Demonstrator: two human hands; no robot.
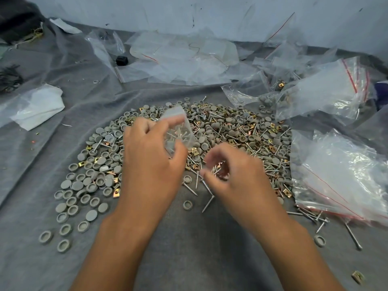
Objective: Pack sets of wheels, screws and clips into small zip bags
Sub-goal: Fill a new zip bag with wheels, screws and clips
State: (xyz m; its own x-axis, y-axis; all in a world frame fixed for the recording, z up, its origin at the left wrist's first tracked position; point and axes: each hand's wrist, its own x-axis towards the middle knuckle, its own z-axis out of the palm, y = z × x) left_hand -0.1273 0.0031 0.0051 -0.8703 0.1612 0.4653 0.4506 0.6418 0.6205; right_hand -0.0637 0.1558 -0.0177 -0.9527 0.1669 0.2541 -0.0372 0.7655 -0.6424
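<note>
A wide heap of grey round wheels (92, 185), silver screws (247, 143) and brass clips (273, 149) lies on the grey cloth. My left hand (151, 156) holds a small clear zip bag (178, 129) upright above the heap; grey wheels and screws show inside it. My right hand (226, 171), blurred, hovers just right of it with fingers curled round a bunch of screws and a brass clip (216, 170). Loose screws (207, 203) and a wheel (187, 205) lie on the cloth below the hands.
Large red-striped zip bags (344, 177) with parts lie at the right, more (323, 95) behind. Empty clear bags (184, 59) pile up at the back by the wall. White plastic (35, 106) sits at the left. A brass clip (357, 276) lies near right.
</note>
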